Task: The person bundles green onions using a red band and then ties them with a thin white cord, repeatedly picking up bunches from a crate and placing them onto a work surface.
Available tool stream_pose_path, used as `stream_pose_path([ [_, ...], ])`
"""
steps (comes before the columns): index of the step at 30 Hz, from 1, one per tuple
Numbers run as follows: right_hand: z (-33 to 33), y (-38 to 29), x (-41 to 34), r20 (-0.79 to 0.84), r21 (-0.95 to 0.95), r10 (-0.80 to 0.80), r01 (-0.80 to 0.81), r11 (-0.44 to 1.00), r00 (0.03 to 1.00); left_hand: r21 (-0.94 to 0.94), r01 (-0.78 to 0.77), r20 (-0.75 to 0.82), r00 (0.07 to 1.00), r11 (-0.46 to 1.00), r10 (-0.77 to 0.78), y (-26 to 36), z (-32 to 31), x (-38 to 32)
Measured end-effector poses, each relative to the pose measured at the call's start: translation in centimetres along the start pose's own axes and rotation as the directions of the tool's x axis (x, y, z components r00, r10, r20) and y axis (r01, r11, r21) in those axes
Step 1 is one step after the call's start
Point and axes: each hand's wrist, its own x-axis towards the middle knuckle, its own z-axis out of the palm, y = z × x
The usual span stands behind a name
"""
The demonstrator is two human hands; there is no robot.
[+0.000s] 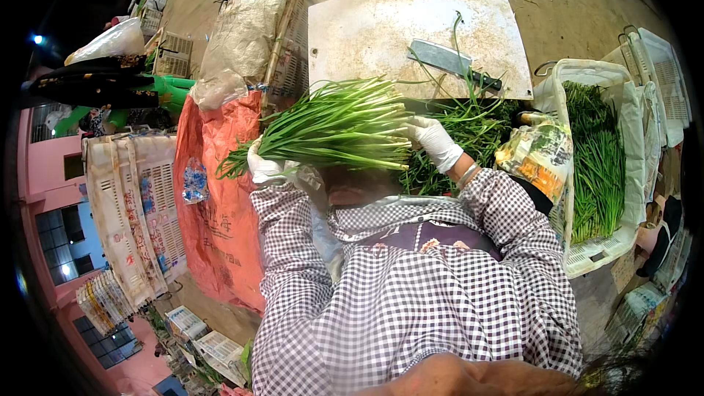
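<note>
A large bunch of long green leafy stalks, likely garlic chives (341, 124), lies across both my gloved hands, pale stem ends to the right. My left hand (265, 165), in a white glove, is closed around the leafy end from below. The white-gloved right hand (434, 140) touches the pale stem ends; its fingertips are partly hidden behind them. Beyond the bunch, a cleaver (454, 63) with a black handle rests on a stained white board (385, 27), with a few loose green stalks across it. More loose greens (467, 126) lie under and beside my right wrist.
At right stands a white plastic crate (569, 264) of green stalks, with a printed plastic bag (536, 148) beside it. An orange woven sack (220, 253) and a covered crate (247, 27) are at left. Farther left, another person's dark-and-green clothed part (170, 91) shows near stacked crates (132, 214).
</note>
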Motion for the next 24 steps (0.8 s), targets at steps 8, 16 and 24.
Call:
stream_pose_path([
  [8,-3.4,-1.1,-1.1,-0.044,-0.159,-0.003,-0.004,0.987,0.999,-0.09,0.146,0.152,0.98,0.985,-0.132,1.2,-2.6,1.3],
  [16,-4.7,-1.5,-0.9,-0.125,-0.241,0.033,-0.063,0.968,0.992,0.016,0.149,0.106,0.983,0.989,-0.15,0.0,-0.2,0.0],
  [24,-11.6,-3.6,-2.1,-0.35,-0.796,-0.108,-0.235,0.558,0.93,-0.001,0.124,0.092,0.988,0.992,-0.123,-0.5,-2.6,2.5],
])
